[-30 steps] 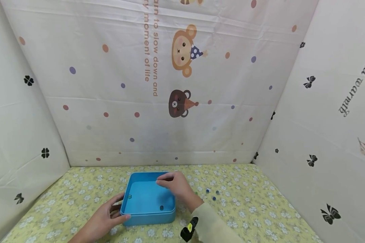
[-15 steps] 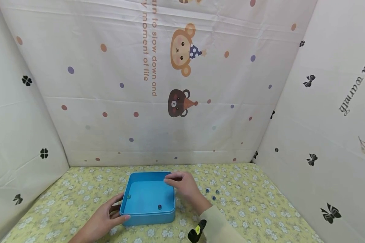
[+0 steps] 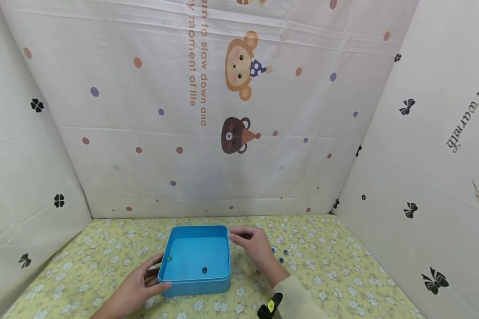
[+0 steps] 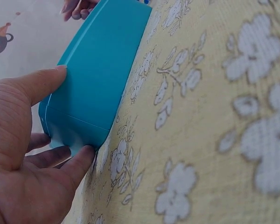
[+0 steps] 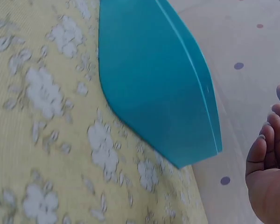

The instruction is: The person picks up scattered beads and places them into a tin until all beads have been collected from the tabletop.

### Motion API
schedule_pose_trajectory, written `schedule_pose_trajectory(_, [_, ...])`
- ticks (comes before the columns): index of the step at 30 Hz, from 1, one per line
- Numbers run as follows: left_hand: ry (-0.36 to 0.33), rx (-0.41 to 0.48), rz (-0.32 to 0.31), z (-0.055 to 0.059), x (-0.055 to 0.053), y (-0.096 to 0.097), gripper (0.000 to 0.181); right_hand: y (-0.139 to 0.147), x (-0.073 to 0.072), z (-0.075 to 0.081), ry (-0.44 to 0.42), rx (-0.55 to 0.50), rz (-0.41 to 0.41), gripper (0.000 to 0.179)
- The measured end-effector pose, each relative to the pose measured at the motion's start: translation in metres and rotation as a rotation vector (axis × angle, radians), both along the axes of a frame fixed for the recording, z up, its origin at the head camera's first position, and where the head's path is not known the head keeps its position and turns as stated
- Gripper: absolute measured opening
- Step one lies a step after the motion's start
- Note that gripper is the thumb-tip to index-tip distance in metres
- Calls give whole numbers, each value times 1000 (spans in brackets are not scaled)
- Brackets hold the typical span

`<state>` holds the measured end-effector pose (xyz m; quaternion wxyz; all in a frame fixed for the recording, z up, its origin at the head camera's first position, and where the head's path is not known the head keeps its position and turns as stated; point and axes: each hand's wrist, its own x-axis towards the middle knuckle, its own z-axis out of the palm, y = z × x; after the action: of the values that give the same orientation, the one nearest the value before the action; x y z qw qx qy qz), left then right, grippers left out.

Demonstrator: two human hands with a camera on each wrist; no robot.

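A light blue square open box [image 3: 193, 287] stands on the flowered cloth. My left hand [image 3: 137, 284] grips its near left corner, thumb on the front wall and fingers along the left side; the left wrist view shows the thumb [image 4: 46, 81] against the blue wall. Inside the box lie a small dark marble [image 3: 204, 270] toward the front and a greenish marble [image 3: 169, 258] by the left wall. My right hand [image 3: 255, 243] is just beyond the right rim, its fingers loosely bent. In the right wrist view the fingers [image 5: 266, 144] are apart from the box, with nothing seen in them.
Several small blue marbles, among them one dark blue marble [image 3: 281, 260] and a greyish-blue marble [image 3: 285, 252], lie on the yellow flowered cloth [image 3: 335, 274] right of the right hand. A printed white curtain [image 3: 207, 177] rises behind the cloth, with white side panels [image 3: 415, 177].
My right hand has moved right, from over the box to beyond its right rim. The dark marble in the box has rolled slightly left. The left hand and the box have stayed put.
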<state>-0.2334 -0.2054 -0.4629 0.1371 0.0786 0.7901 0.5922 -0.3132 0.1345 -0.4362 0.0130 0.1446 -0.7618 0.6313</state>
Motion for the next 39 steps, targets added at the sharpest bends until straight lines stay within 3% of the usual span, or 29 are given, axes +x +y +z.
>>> schedule_pose_trajectory(5, [0, -11, 14, -1, 0, 0, 91, 10, 0, -5, -18, -43, -12, 33])
schedule_pose_trajectory(12, [15, -17, 21, -1, 0, 0, 90, 21, 5, -6, -6, 22, -63, 37])
schedule_pose_trajectory(21, [11, -24, 29, 0, 2, 0, 90, 39, 6, -11, -56, -64, -88, 32])
schedule_pose_trajectory(28, [20, -42, 47, 4, 3, 3, 90, 56, 3, -16, -78, -66, -134, 35])
schedule_pose_trajectory(34, [18, -29, 37, 5, 4, 2, 90, 72, 2, -20, -64, -57, -183, 34])
schedule_pose_trajectory(39, [31, -15, 8, 2, 3, 0, 88, 87, 4, -20, -101, -35, -219, 34])
